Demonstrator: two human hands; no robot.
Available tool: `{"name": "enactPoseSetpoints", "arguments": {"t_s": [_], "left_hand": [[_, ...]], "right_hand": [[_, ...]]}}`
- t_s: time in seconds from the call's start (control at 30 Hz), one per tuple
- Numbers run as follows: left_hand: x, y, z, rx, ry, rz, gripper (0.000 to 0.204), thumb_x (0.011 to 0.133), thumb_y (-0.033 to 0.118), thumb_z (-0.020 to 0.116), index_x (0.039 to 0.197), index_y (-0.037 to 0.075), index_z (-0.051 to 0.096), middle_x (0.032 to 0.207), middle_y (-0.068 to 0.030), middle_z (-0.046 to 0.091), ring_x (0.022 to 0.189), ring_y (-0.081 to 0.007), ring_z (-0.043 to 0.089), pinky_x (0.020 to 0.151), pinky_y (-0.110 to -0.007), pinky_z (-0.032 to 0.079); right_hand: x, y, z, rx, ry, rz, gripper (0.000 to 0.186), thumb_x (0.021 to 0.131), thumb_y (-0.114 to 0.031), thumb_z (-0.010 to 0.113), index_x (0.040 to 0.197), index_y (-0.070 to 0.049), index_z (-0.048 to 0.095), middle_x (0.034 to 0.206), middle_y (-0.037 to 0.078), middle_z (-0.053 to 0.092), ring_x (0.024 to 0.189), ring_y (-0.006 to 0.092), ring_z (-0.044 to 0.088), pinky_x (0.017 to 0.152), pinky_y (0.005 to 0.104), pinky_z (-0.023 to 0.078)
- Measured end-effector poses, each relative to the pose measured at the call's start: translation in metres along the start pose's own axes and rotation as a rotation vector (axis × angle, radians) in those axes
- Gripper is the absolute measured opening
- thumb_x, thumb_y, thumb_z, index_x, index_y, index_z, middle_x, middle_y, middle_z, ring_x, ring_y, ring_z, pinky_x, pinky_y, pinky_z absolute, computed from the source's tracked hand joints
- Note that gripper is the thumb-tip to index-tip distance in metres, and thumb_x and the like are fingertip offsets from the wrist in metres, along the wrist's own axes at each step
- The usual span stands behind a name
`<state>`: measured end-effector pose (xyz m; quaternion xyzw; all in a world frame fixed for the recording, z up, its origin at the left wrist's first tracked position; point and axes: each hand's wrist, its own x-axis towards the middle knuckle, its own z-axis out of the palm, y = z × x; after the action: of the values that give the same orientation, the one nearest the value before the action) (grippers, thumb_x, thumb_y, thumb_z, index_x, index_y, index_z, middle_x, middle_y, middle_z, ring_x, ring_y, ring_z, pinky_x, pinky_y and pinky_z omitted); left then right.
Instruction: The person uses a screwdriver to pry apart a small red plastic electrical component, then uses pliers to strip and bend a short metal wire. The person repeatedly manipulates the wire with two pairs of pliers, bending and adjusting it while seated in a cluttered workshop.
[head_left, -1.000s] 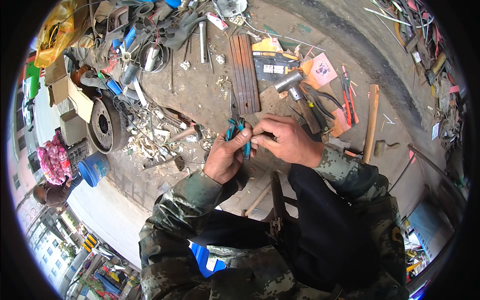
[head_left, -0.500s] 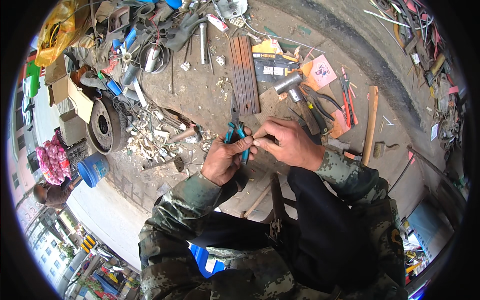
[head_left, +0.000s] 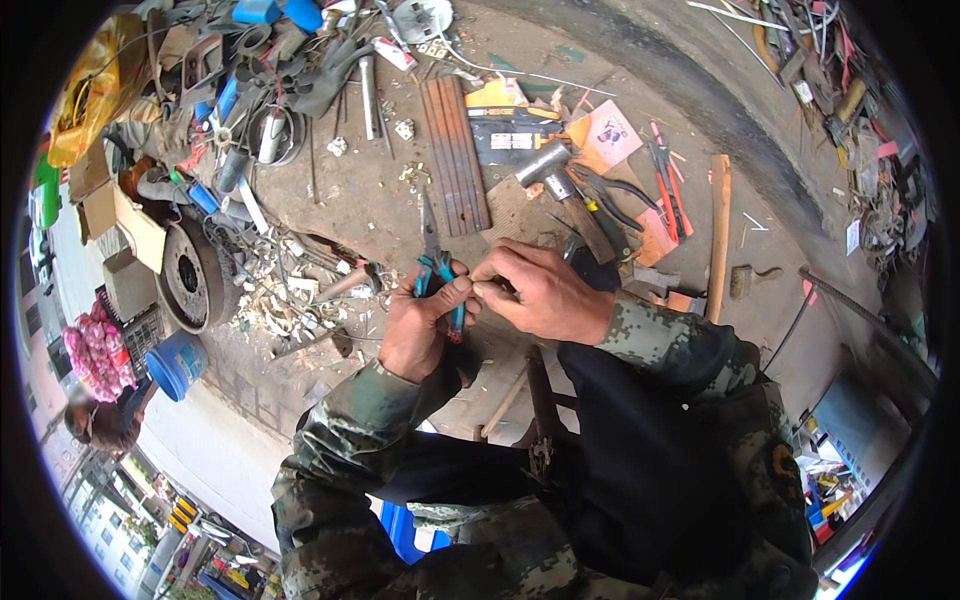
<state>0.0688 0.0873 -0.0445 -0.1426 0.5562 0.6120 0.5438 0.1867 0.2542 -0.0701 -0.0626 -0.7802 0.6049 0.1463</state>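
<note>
Your left hand [head_left: 425, 325] still grips the pliers [head_left: 437, 270] while your right hand [head_left: 540, 295] keeps pinching something small at them, barely shifted.

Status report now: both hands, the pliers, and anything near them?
Left hand grips teal-handled pliers, tips pointing away. Right hand pinches a small part at the left fingers, too small to identify. Hammer lies beyond, apart.

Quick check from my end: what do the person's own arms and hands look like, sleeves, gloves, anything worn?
Both hands, the left hand and the right hand, are bare: no gloves, and no ring or watch shows. Both forearms wear long camouflage sleeves in a mottled green, grey and tan pattern, reaching to the wrists. The cloth looks loose and creased. A dark apron-like garment covers the front of the body.
</note>
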Motion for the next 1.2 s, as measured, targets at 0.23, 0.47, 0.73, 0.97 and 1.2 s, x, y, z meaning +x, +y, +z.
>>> {"name": "enactPoseSetpoints", "arguments": {"t_s": [0.23, 0.47, 0.73, 0.97, 1.2], "left_hand": [[-0.002, 0.000, 0.006, 0.102, -0.025, 0.090, 0.020, 0.095, 0.004, 0.073, 0.114, 0.001, 0.064, 0.091, -0.0078, 0.070, 0.077, -0.0196, 0.068, 0.068, -0.032, 0.055], [-0.002, 0.002, 0.007, 0.234, -0.041, 0.111, 0.020, 0.096, 0.006, 0.074, 0.113, 0.001, 0.065, 0.089, -0.0075, 0.070, 0.076, -0.0193, 0.070, 0.067, -0.031, 0.055], [0.001, 0.003, 0.005, 0.093, -0.050, -0.048, 0.018, 0.097, 0.008, 0.073, 0.112, 0.003, 0.065, 0.090, -0.0071, 0.071, 0.076, -0.0199, 0.070, 0.067, -0.031, 0.056], [0.002, -0.006, 0.004, 0.194, -0.111, 0.073, 0.026, 0.103, 0.023, 0.069, 0.117, 0.001, 0.067, 0.100, -0.0060, 0.073, 0.083, -0.0134, 0.069, 0.068, -0.024, 0.054], [-0.001, -0.004, -0.001, 0.691, -0.107, 0.068, 0.035, 0.107, 0.024, 0.063, 0.135, 0.003, 0.065, 0.095, 0.0021, 0.069, 0.086, -0.0075, 0.063, 0.072, -0.022, 0.048]], "right_hand": [[-0.003, 0.006, 0.001, 0.413, -0.011, 0.370, 0.014, 0.091, -0.009, 0.073, 0.092, 0.002, 0.064, 0.083, 0.009, 0.069, 0.076, 0.0178, 0.068, 0.067, 0.0327, 0.052], [-0.005, 0.002, -0.014, 0.557, -0.115, 0.497, 0.013, 0.094, -0.008, 0.072, 0.095, 0.004, 0.067, 0.084, 0.007, 0.070, 0.079, 0.0102, 0.065, 0.072, 0.0288, 0.053], [-0.004, 0.000, -0.013, 0.238, -0.056, 0.217, 0.011, 0.091, -0.003, 0.073, 0.097, 0.003, 0.066, 0.088, 0.013, 0.071, 0.080, 0.0184, 0.071, 0.071, 0.0322, 0.055], [0.001, 0.007, -0.018, 0.379, -0.052, 0.517, 0.012, 0.094, -0.008, 0.072, 0.096, 0.003, 0.068, 0.087, 0.005, 0.070, 0.084, 0.0081, 0.064, 0.072, 0.0286, 0.054], [0.020, 0.017, -0.040, 0.540, 0.104, 0.617, 0.019, 0.096, -0.015, 0.073, 0.102, 0.004, 0.070, 0.085, 0.003, 0.067, 0.072, 0.0066, 0.059, 0.065, 0.0246, 0.050]]}}
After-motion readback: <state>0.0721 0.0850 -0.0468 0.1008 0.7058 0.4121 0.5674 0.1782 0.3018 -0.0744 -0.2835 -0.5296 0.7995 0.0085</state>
